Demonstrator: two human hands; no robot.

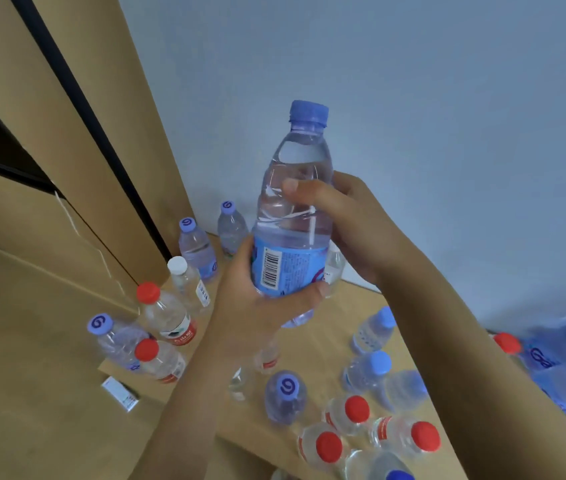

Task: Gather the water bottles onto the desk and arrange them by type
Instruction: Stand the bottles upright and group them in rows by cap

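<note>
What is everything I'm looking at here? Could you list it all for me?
held bottle: one, clear with a blue cap and blue label, raised above the desk in both hands
blue-capped bottles: at least seven, clear, standing on the desk at its far left and right of the arms
red-capped bottles: at least five, clear with red labels, two at the left, three at the near edge
white-capped bottle: one, clear, by the cabinet
desk: one, light wood
cabinet: tan panels with a dark gap, left
wall: pale blue-grey, behind
blue plastic pack: blurred, far right
small white card: one, lower left
left hand: grips the label
right hand: fingers wrap the upper body
</note>
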